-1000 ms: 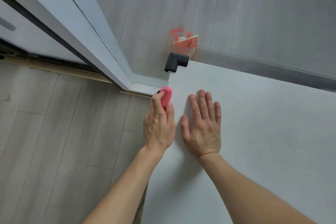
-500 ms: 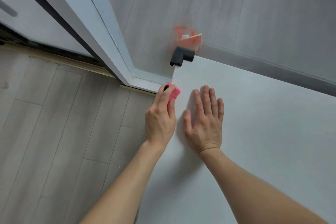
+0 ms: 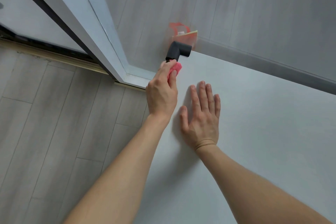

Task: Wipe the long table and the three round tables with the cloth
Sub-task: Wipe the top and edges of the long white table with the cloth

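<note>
The long white table (image 3: 254, 132) fills the right half of the view, its left edge running under my arms. My left hand (image 3: 161, 94) grips a folded pink cloth (image 3: 175, 68) and holds it on the table's left edge, just below the black foam corner guard (image 3: 179, 50). Most of the cloth is hidden inside my fingers. My right hand (image 3: 201, 116) lies flat on the tabletop beside it, fingers straight and slightly spread, holding nothing.
A white door frame (image 3: 101, 38) runs diagonally from the upper left down to the table corner. A red-and-yellow item (image 3: 183, 32) sits against the grey wall behind the corner guard. Wood-look floor (image 3: 54, 123) lies to the left of the table.
My left hand has slid the pink cloth forward along the table's left edge, up to the black corner guard. My right hand has stayed flat on the tabletop.
</note>
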Motion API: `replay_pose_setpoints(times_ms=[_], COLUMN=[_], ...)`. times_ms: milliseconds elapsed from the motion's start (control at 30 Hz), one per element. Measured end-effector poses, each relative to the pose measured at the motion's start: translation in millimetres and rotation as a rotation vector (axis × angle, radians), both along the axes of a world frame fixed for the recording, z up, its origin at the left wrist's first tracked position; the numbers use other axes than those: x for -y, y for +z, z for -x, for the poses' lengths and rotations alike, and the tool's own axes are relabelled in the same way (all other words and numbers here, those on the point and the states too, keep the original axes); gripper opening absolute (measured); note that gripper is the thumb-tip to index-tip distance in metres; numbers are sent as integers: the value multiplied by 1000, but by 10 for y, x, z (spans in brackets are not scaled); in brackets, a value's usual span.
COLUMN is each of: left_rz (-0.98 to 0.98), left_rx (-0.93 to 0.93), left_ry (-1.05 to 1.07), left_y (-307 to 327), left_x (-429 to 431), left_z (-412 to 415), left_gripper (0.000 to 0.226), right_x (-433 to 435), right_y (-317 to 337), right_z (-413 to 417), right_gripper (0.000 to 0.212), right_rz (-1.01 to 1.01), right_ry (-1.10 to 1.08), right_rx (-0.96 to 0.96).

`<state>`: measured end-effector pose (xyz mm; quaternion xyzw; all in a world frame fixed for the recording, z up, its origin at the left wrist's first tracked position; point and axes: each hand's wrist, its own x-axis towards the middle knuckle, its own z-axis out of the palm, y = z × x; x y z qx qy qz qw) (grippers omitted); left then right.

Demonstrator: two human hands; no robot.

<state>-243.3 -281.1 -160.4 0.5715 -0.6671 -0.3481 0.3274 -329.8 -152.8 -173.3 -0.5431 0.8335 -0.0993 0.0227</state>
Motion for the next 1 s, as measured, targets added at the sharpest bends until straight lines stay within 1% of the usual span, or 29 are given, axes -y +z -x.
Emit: replay_pose_setpoints(times_ms=[200,367,433,567,633,700,833,900,1000], left_rz=[-41,-32,-31,-67,-46,-21,-40,-41,-70], left_rx=[-38,-9,2,-36,-33,-40,-21,-32,-58], left_ry=[-64,-50,-26,-69,-82,-83,-74,-88,-110], left_y=[-20,44,39,64,55,59,27,9,21], left_x=[-702,-120,-39,-596,-735,-518,1,-136,-719], left_z=[-490,-144,-69,-448,-565,-444,-87,-172,-577], left_gripper=[30,26,27,29,28,26,25,26,30], right_x=[-3,6,3,-7,-4,-5,6,3,7], right_y=[-5,6,0,-4,-8,-7,4,2,9], right_z=[0,-6,7,-1,-5,3,-9,-3,-5], right_gripper=[72,72,72,73,73,73,73,73,73], right_rz=[8,14,19,12,10,-1,-18,-17,-11], right_ry=[-1,-4,-6,-1,-3,-7,-8,-9,-8], right_rx=[7,5,-1,9,6,7,3,2,-1])
